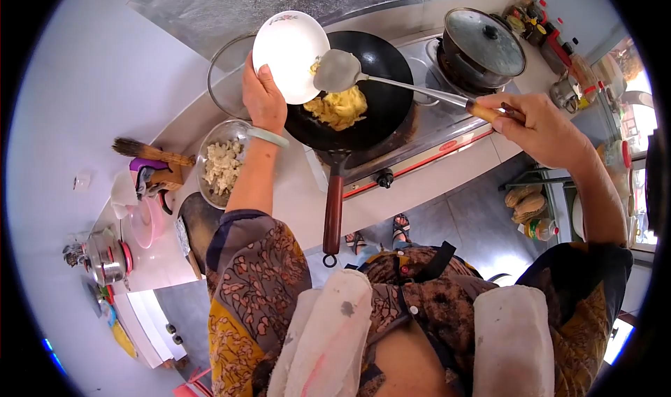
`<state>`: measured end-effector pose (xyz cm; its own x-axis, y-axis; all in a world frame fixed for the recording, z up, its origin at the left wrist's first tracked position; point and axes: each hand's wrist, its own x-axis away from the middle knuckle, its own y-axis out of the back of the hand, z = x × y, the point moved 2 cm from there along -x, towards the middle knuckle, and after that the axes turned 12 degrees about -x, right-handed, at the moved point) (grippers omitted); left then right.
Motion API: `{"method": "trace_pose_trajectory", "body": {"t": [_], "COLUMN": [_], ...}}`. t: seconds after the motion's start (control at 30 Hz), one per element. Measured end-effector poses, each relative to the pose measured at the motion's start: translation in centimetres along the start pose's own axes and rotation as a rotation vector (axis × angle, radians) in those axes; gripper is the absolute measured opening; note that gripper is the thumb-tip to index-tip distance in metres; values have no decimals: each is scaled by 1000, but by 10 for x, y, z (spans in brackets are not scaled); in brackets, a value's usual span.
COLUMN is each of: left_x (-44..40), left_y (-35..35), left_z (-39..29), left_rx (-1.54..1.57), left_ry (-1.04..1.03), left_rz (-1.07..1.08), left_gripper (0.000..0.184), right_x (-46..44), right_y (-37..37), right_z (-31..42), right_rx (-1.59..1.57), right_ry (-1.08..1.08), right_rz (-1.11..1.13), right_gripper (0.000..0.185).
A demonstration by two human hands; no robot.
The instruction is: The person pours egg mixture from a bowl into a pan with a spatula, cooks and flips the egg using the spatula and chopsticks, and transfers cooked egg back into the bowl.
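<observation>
My left hand (265, 98) grips a white bowl (288, 51) by its edge and holds it tilted over the left side of a black wok (386, 68). In my right hand (530, 128) is the wooden handle of a metal spatula (419, 88). Its blade lies against the bowl's right edge, with a bit of yellow food beside it. Cooked scrambled egg (342, 109) rests in the wok below. The wok's dark red handle (334, 215) points toward my body.
Left of the wok stands a bowl of pale chopped food (222, 165), near a cutting board (199, 222) and a pink basin (147, 221). A glass-lidded pot (484, 44) sits on the right burner. Several bottles (549, 30) line the far right. A stove knob (384, 179) faces me.
</observation>
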<state>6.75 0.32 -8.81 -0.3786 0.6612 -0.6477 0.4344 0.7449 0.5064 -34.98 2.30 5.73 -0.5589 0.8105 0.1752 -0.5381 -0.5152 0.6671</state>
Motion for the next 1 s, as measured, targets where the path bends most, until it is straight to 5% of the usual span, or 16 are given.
{"method": "trace_pose_trajectory", "body": {"t": [0.23, 0.6, 0.83, 1.0], "left_x": [1, 1, -3, -5], "left_y": [9, 11, 13, 20], "left_z": [11, 17, 7, 7], "left_rx": [-111, -46, -63, -65], "left_ry": [7, -4, 79, 216], "left_rz": [15, 1, 40, 87], "left_gripper": [49, 48, 47, 49], "right_x": [12, 34, 35, 44], "right_y": [4, -17, -57, -78], "right_z": [4, 3, -19, -46], "right_rx": [266, -36, 164, 353], "right_ry": [321, 107, 402, 411], "right_rz": [-116, -74, -107, -241], "right_gripper": [42, 51, 57, 65]}}
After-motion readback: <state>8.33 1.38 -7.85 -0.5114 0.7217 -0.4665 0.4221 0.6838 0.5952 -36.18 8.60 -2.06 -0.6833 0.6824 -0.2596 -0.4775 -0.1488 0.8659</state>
